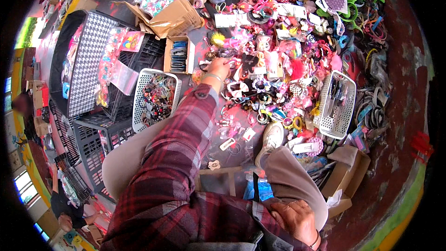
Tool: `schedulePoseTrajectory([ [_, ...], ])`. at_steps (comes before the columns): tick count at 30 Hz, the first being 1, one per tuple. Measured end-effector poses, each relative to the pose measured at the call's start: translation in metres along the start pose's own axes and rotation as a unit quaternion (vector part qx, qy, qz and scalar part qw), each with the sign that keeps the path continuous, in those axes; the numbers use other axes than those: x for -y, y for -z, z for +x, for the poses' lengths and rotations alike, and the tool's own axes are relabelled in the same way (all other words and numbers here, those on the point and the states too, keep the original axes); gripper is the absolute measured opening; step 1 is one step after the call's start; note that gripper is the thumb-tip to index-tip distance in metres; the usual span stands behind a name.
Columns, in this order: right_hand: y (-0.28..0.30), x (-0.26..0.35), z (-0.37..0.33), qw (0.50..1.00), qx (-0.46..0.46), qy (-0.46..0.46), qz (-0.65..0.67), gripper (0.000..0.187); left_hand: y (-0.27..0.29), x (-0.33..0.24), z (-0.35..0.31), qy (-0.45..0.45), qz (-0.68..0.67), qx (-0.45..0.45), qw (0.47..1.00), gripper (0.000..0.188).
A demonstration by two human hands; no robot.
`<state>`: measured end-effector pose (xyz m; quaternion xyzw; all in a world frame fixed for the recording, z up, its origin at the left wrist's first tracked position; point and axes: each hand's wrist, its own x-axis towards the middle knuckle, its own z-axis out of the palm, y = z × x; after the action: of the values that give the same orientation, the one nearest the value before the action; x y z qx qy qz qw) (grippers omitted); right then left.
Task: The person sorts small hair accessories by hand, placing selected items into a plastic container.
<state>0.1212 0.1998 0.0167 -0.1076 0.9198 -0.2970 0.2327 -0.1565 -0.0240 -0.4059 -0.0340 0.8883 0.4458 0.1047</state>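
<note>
My left hand (219,69) reaches out to the near-left side of a big heap of hair accessories (274,60). Its fingers are closed at a small pinkish thing among the pile, too small to name. Around them lie hair ties, bows and clips in pink, black and white, with a yellow fluffy piece (217,39) just beyond. Resting on my right thigh, my right hand (297,218) has its fingers curled in and shows nothing in them.
A white basket (138,107) of small hair bands stands left of my arm, below a cardboard box (189,60) of dark packets. Another white basket (344,132) is at right. Farther left are grey crates (90,142) and a houndstooth bin (87,65); an open carton (360,172) sits near my right knee.
</note>
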Motion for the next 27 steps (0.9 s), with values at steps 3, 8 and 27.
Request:
schedulePoseTrajectory([
  [3, 0.0, -0.001, -0.003, 1.0, -0.012, 0.006, 0.021, 0.02, 0.031, -0.025, -0.027, 0.124, -0.184, 0.057, 0.973, 0.01],
  [8, 0.0, 0.007, -0.012, 0.999, -0.029, 0.023, 0.029, 0.018, 0.058, -0.024, -0.052, 0.138, -0.355, 0.038, 0.924, 0.009],
  [27, 0.002, -0.003, -0.017, 0.998, -0.037, 0.041, 0.037, 0.019, -0.01, -0.001, -0.085, 0.092, -0.077, 0.017, 0.993, 0.026],
])
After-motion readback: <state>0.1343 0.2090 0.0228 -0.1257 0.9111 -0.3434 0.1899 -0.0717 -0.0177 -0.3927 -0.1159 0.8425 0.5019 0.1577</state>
